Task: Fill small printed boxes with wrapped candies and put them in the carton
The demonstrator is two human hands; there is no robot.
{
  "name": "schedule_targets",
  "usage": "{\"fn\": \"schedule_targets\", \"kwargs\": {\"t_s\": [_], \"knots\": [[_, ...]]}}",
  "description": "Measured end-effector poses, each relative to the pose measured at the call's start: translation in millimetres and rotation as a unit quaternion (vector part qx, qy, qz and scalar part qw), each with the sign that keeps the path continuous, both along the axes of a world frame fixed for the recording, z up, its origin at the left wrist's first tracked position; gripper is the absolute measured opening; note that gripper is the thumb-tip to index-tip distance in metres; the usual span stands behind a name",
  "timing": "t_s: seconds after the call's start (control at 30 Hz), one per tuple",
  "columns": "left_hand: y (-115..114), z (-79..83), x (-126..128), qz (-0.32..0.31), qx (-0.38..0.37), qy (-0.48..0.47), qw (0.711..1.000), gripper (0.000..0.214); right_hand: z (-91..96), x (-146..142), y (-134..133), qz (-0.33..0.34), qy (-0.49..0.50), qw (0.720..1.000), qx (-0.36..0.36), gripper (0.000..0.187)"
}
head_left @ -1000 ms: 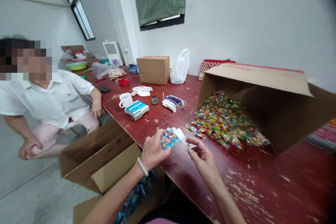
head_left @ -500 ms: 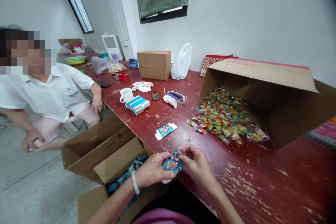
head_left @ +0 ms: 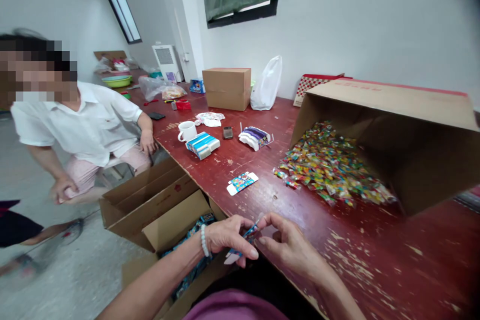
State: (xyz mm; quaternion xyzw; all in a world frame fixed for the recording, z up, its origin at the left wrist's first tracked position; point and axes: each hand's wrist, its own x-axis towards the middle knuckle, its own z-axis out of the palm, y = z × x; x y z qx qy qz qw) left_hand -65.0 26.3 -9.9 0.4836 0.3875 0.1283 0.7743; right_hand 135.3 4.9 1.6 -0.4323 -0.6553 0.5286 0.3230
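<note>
Both my hands grip one small colourful flat carton (head_left: 245,237) at the near edge of the red table (head_left: 360,240). My left hand (head_left: 227,237), with a white bead bracelet, holds it from below with fingers curled. My right hand (head_left: 287,242) pinches its upper end. A second flat carton (head_left: 242,182) lies on the table just beyond. A big cardboard box (head_left: 397,135) lies on its side to the right, with a heap of small colourful packets (head_left: 326,165) spilling out.
An open cardboard box (head_left: 165,210) with blue packets stands on the floor at my left. A seated person in a white shirt (head_left: 86,125) is beside it. On the table farther back are a white mug (head_left: 186,131), blue card stack (head_left: 203,144), closed brown box (head_left: 227,88) and white plastic bag (head_left: 267,85).
One second ago I held a carton over mid-table; one now lies there. My hands came back to the near edge, both on a carton, which is now turned edge-on. The camera panned left.
</note>
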Motion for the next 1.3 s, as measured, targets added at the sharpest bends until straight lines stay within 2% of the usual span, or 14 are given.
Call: {"fn": "schedule_targets", "kwargs": {"t_s": [0.23,0.4,0.47,0.53,0.6,0.63,0.7,0.77,0.83,0.9,0.97,1.07,1.17,1.3], "knots": [[-1,8.0,0,-0.029,0.006,0.038,0.999,0.046,1.4,-4,2,0.065,0.031,0.997,-0.024,0.008],[2,12.6,-3,0.001,0.071,0.089,0.993,0.045,1.4,-5,1,0.086,-0.019,0.996,0.031,0.023],[3,13.7,-4,0.039,0.083,0.083,0.992,0.043,-5.3,-7,2,0.044,-0.014,0.997,0.057,0.026],[1,14.2,-3,0.074,0.093,0.069,0.991,0.039,-16.5,-9,4,-0.057,-0.005,0.997,0.061,0.036],[-3,13.8,1,0.11,0.092,0.034,0.989,0.035,-28.4,-12,6,-0.145,0.004,0.989,0.013,0.05],[-6,13.1,4,0.124,0.086,0.012,0.988,0.034,-33.4,-14,7,-0.164,0.015,0.986,-0.022,0.055],[-11,10.7,12,0.15,0.071,-0.035,0.985,0.037,-40.1,-15,7,-0.141,0.053,0.985,-0.084,0.053],[-14,8.1,20,0.181,0.082,-0.035,0.979,0.036,-42.8,-13,5,-0.116,0.077,0.985,-0.103,0.053],[-14,6.2,25,0.207,0.086,-0.016,0.974,0.038,-43.5,-9,5,-0.14,0.06,0.986,-0.072,0.064],[-14,5.5,26,0.209,0.075,0.006,0.975,0.045,-43.4,-5,5,-0.195,0.016,0.981,0.012,0.073],[-13,6.2,24,0.185,0.077,0.016,0.98,0.051,-41.4,-1,6,-0.202,-0.034,0.97,0.134,0.06],[-14,10.3,19,0.139,0.125,0.048,0.981,0.052,-32.9,2,10,-0.103,-0.086,0.949,0.284,0.024],[-15,17.6,15,0.098,0.178,0.073,0.976,0.047,-22.8,3,12,-0.024,-0.107,0.938,0.329,0.014],[-15,23.4,17,0.108,0.201,0.087,0.97,0.043,-22.0,4,12,-0.091,-0.114,0.932,0.331,0.017]]}}
